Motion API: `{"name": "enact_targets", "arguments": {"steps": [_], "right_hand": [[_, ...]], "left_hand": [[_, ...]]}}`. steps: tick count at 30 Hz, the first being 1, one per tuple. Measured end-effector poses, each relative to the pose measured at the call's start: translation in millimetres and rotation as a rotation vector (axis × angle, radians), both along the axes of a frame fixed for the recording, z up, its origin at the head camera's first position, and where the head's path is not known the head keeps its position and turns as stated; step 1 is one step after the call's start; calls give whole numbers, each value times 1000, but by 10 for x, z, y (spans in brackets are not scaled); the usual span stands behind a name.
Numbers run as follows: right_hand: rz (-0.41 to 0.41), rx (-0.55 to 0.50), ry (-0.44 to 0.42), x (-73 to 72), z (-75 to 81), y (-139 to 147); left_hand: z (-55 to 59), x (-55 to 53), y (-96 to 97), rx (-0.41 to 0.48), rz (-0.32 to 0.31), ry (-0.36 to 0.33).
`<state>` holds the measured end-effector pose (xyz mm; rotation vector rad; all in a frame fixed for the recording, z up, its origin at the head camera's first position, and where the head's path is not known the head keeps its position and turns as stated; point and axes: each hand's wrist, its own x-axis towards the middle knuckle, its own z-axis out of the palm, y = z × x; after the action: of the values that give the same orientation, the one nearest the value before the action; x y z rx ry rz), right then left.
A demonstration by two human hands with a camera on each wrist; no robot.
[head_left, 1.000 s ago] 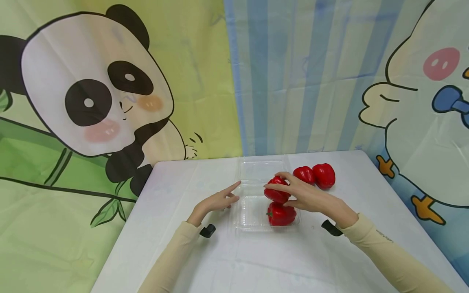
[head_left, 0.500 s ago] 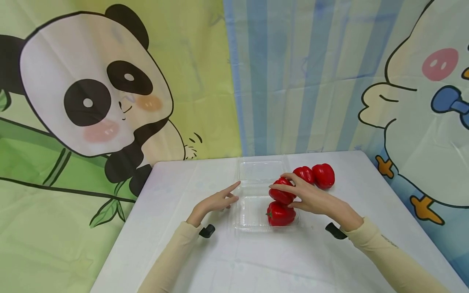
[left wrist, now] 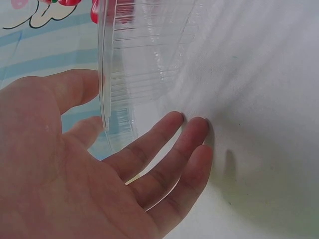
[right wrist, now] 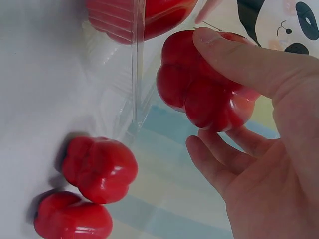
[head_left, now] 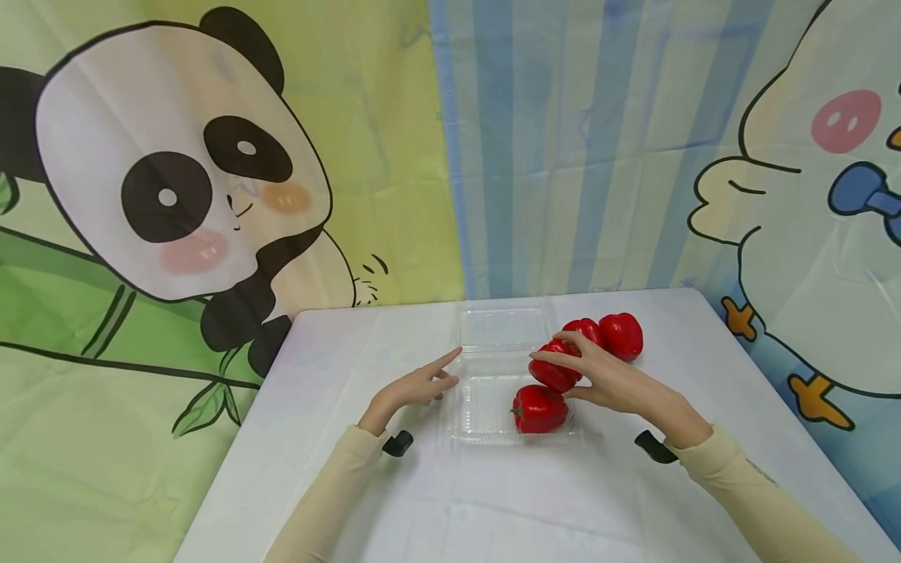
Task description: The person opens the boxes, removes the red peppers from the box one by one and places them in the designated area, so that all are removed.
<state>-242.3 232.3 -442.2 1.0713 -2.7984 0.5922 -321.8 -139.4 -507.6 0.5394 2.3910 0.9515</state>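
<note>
My right hand [head_left: 604, 374] grips a red bell pepper [head_left: 554, 367] between thumb and fingers, over the right side of a clear plastic clamshell box [head_left: 486, 407]. In the right wrist view this pepper [right wrist: 204, 84] hangs beyond the box's rim, its lobed end showing. Another red bell pepper [head_left: 540, 409] lies inside the box at the right, its green stem facing left. At the box's left side rests my left hand [head_left: 415, 385], fingers spread. The left wrist view shows its thumb and a finger at the box rim [left wrist: 104, 94], other fingertips [left wrist: 199, 124] by the tabletop.
Two more red bell peppers, one [head_left: 623, 336] at the right and one [head_left: 586, 332] partly behind my right hand, lie on the white table [head_left: 394, 493]. The box's clear lid [head_left: 503, 327] lies opened toward the back. A cartoon-printed curtain [head_left: 394, 156] hangs behind the table.
My right hand has moved to the right with the bell pepper in its grip, from over the box toward its right edge. The left hand has stayed in place.
</note>
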Motion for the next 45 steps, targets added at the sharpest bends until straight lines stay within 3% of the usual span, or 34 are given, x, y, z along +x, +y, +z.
{"name": "enact_targets", "arguments": {"steps": [21, 30, 45], "right_hand": [[-63, -29, 52, 57, -36, 208], [-126, -52, -4, 95, -76, 285], [-173, -45, 38, 159, -187, 393]], "left_hand": [[30, 7, 8, -5, 7, -2], [24, -2, 0, 7, -5, -2], [-9, -4, 0, 10, 2, -2]]}}
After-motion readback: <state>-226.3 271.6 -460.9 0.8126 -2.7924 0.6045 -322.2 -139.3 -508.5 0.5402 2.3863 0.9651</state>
